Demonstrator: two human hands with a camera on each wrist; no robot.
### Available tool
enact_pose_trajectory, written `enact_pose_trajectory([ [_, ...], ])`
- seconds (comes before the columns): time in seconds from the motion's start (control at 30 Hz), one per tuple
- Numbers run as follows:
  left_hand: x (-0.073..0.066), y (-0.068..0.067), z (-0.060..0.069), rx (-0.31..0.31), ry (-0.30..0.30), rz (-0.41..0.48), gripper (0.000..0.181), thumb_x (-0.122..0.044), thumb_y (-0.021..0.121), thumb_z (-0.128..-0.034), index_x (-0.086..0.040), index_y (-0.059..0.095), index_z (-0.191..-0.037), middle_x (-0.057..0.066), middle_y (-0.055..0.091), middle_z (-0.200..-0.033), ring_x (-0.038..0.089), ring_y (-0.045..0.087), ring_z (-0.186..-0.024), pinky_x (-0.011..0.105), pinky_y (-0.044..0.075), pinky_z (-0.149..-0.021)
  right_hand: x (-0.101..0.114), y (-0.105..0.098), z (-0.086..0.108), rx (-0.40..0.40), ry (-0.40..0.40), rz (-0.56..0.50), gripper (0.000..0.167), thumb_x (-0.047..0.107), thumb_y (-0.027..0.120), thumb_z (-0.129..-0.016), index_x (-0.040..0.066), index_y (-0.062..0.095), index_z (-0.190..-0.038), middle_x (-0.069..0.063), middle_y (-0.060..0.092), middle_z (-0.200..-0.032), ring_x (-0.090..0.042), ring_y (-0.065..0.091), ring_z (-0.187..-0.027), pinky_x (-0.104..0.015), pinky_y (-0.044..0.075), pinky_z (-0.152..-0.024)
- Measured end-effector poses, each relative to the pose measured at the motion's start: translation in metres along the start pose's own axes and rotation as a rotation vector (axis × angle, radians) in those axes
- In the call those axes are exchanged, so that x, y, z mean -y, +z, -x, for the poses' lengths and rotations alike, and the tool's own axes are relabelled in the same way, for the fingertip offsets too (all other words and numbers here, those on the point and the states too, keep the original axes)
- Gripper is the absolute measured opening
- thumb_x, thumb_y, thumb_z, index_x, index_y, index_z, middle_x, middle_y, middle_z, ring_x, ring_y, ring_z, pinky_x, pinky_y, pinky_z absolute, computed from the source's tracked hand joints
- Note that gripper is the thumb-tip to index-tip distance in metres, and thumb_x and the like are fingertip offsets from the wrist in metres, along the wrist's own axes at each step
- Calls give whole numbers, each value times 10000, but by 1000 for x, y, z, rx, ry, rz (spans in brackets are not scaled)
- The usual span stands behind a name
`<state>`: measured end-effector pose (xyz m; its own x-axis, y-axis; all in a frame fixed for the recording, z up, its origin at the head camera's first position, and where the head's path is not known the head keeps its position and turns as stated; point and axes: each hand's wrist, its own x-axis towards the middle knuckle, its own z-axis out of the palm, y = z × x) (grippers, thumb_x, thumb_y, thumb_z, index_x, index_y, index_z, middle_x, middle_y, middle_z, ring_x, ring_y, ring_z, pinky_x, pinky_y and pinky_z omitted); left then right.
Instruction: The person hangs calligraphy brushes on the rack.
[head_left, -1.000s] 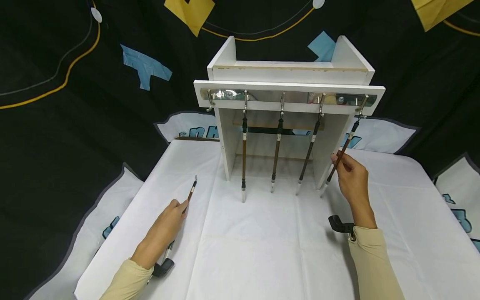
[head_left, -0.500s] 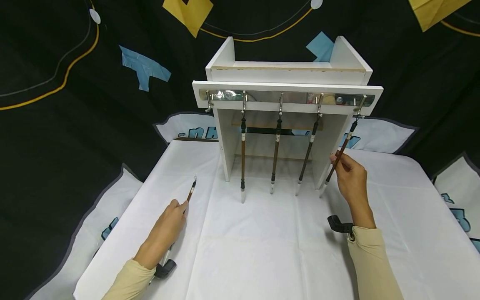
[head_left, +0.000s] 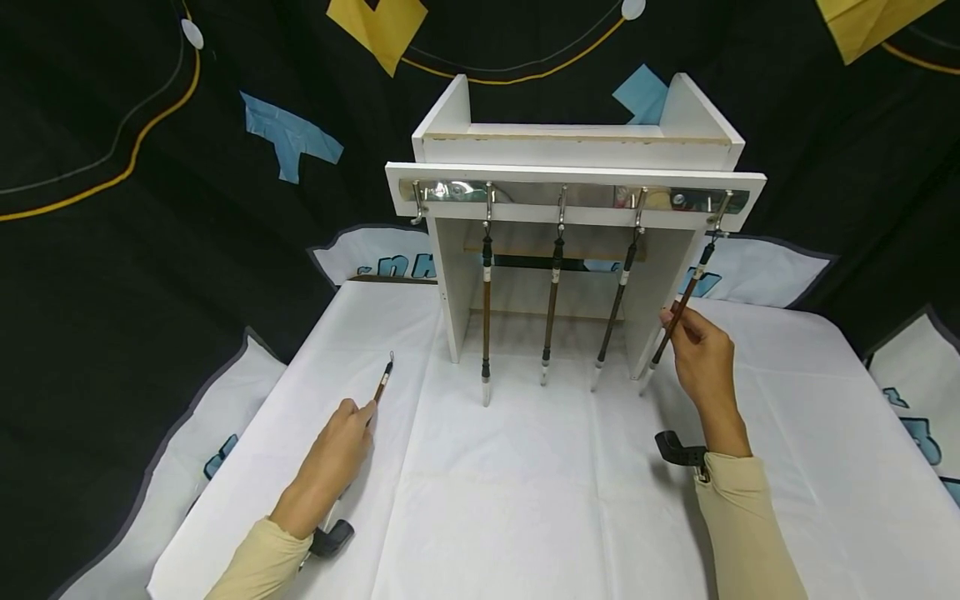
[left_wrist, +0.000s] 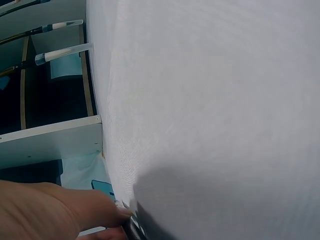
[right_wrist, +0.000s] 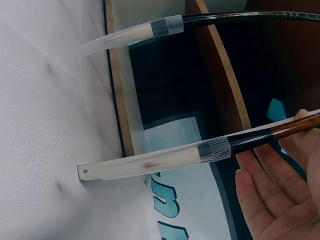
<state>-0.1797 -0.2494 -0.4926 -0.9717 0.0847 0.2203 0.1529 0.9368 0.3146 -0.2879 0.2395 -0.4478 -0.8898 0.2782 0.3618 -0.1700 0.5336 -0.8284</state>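
Note:
My right hand (head_left: 703, 362) pinches the handle of a calligraphy brush (head_left: 694, 283) that hangs by its loop from the rightmost hook (head_left: 723, 212). In the right wrist view, this brush has a clear plastic cap (right_wrist: 170, 157) over its pale bristles. The fingers (right_wrist: 265, 175) lie against its brown and black handle. At the left, my left hand (head_left: 333, 454) holds another brush (head_left: 383, 383), low over the white cloth, its loop end pointing away from me. The hand hides most of that brush's handle. Three more capped brushes (head_left: 556, 292) dangle from the middle hooks.
A white shelf unit (head_left: 573, 152) stands at the back of the table. Its front bears a hook rail (head_left: 525, 192), with one more hook (head_left: 417, 204) at the left end. White cloth (head_left: 510, 500) covers the table. Black fabric (head_left: 150, 275) with tape hangs behind.
Both hands stay nearly still on their brushes. The view has shifted very slightly, and the hanging brushes keep their places.

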Motion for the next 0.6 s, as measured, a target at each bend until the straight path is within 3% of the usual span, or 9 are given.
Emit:
enact_pose_trajectory([
  [0.23, -2, -1, -2, -47, 10, 4, 412, 137, 687, -901, 145, 650, -1312, 189, 586, -945, 238, 568, -756, 367, 549, -608, 0, 0, 0, -3, 1, 10, 429, 392, 630, -1070, 40, 754, -1282, -175, 778, -1170, 72, 578, -963, -125, 449, -855],
  [0.6, -10, -7, -5, -249, 126, 15, 419, 150, 705, -879, 115, 685, -1296, 169, 574, -899, 238, 567, -711, 375, 535, -587, -1, 0, 0, -6, -10, -1, 422, 378, 638, -1068, 34, 751, -1285, -183, 777, -1167, 112, 558, -946, -113, 446, -849],
])
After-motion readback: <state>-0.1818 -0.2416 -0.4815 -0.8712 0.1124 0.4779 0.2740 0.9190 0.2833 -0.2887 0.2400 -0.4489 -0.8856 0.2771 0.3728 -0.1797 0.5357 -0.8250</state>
